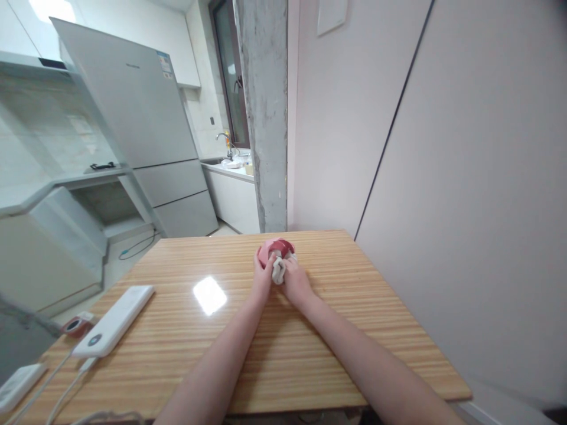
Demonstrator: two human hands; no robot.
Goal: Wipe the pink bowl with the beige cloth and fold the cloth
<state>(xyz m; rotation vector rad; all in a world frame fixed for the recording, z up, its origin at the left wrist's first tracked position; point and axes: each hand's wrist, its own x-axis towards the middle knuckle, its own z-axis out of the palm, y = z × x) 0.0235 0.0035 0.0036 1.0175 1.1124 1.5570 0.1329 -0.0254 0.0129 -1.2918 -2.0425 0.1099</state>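
Near the far edge of the wooden table, a pink bowl (pixel 266 249) with a darker red inner side is tipped toward me. My left hand (pixel 263 273) is closed around its left side, thumb toward the front. A crumpled greyish-white cloth (pixel 279 271) is bunched in front of the bowl and partly inside it. My right hand (pixel 296 281) is closed on this cloth, pressing it against the bowl's right side. The bowl's lower part and some fingers are hidden behind the hands and cloth.
The striped wooden table (pixel 345 354) stretches under my forearms. On its left lie a white power bank (pixel 116 321) with cables, a reddish roll-like item (pixel 77 326) and a white power strip (pixel 20 385). A grey pillar (pixel 268 118) and pale wall panels (pixel 465 206) stand beyond.
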